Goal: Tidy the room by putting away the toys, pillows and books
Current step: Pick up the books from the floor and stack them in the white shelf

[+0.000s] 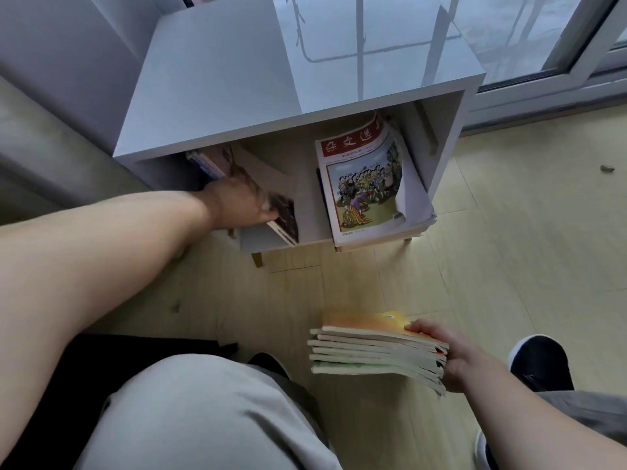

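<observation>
A low white cabinet (298,79) stands ahead with an open shelf. My left hand (237,201) reaches into its left side and grips a dark-covered book (285,215) that leans upright against other books (207,161). On the shelf's right side a magazine with a red title and cartoon cover (363,184) leans on a pile of papers. My right hand (444,354) holds a stack of several thin books (373,351), orange cover on top, low above the floor in front of the cabinet.
The floor (509,249) is light wood planks. A grey sofa (44,106) lies left of the cabinet, and a sliding glass door (543,45) is behind it at the right. My knee and a black shoe (539,361) fill the bottom of the view.
</observation>
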`<action>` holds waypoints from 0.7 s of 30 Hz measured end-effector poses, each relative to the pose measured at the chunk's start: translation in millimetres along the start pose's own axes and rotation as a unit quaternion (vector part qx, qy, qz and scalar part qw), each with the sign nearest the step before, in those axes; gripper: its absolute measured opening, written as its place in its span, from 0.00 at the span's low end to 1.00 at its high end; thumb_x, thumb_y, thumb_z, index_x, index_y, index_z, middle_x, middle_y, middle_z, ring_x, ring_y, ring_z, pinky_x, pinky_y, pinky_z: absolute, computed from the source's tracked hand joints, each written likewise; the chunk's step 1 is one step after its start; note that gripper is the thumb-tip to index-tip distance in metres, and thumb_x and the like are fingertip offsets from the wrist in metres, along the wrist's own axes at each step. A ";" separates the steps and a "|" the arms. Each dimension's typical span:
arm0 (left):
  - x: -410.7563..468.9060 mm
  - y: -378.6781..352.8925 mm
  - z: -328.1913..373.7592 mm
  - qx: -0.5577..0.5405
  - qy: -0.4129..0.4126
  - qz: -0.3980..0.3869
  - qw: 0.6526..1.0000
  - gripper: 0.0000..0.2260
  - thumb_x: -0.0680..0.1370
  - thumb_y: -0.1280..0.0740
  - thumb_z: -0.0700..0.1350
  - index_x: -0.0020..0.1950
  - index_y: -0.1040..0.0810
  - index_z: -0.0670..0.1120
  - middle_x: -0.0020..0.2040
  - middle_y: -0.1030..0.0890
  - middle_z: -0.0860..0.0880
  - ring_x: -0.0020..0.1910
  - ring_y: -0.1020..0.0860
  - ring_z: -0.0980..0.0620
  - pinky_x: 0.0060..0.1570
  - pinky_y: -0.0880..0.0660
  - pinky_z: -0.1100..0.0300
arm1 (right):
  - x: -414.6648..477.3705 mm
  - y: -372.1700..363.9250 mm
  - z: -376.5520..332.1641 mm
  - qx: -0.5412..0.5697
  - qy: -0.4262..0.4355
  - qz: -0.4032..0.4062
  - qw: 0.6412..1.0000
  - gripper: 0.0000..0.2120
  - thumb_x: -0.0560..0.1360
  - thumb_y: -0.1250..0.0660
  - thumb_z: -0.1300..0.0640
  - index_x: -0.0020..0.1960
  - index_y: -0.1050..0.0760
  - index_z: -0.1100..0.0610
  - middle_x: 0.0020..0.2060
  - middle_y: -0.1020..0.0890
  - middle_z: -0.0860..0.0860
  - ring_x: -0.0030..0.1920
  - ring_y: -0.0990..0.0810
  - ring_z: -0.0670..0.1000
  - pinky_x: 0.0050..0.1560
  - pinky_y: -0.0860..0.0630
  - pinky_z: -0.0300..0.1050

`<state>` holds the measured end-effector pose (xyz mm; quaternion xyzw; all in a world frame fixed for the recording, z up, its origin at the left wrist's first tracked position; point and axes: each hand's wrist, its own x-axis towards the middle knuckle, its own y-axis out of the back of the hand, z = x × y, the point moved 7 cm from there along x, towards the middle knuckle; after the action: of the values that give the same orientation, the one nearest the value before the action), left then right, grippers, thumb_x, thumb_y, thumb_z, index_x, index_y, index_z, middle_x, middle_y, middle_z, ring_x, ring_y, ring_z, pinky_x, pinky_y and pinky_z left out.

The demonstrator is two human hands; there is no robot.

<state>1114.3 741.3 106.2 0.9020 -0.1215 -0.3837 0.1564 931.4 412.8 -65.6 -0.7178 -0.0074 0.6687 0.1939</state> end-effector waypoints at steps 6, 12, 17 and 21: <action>-15.3 -15.8 3.2 0.090 0.010 -0.057 0.994 0.27 0.82 0.37 0.39 0.79 0.44 0.44 0.65 0.25 0.33 0.60 0.22 0.31 0.57 0.25 0.33 | -1.8 -5.4 2.6 -0.004 -0.007 -0.015 1.000 0.08 0.72 0.30 0.61 0.43 0.23 0.68 0.32 0.18 0.63 0.26 0.18 0.61 0.24 0.19 0.54; -25.4 -45.2 12.7 0.142 0.035 -0.041 0.988 0.32 0.83 0.37 0.43 0.80 0.51 0.40 0.73 0.36 0.29 0.67 0.31 0.23 0.63 0.30 0.29 | 0.4 -3.3 2.8 -0.007 -0.007 -0.009 1.000 0.09 0.74 0.31 0.60 0.44 0.23 0.67 0.32 0.18 0.63 0.26 0.18 0.60 0.25 0.19 0.54; -20.7 -44.3 13.8 0.172 0.050 -0.012 0.984 0.27 0.82 0.38 0.44 0.78 0.44 0.37 0.71 0.32 0.32 0.68 0.30 0.29 0.65 0.30 0.33 | -0.3 -3.8 4.0 -0.014 -0.008 -0.006 1.000 0.09 0.71 0.29 0.60 0.45 0.23 0.67 0.33 0.18 0.63 0.26 0.18 0.60 0.25 0.19 0.53; -20.7 -44.3 13.2 0.160 0.068 0.003 0.985 0.26 0.82 0.38 0.44 0.77 0.42 0.37 0.71 0.31 0.31 0.68 0.29 0.29 0.66 0.31 0.33 | -1.2 -4.8 2.1 -0.010 -0.008 -0.008 1.000 0.09 0.74 0.31 0.60 0.44 0.24 0.67 0.31 0.18 0.63 0.25 0.18 0.60 0.23 0.20 0.52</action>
<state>1095.1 786.6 94.5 0.9389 -0.1733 -0.2968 0.0190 930.5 417.5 -63.1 -0.7139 -0.0214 0.6731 0.1920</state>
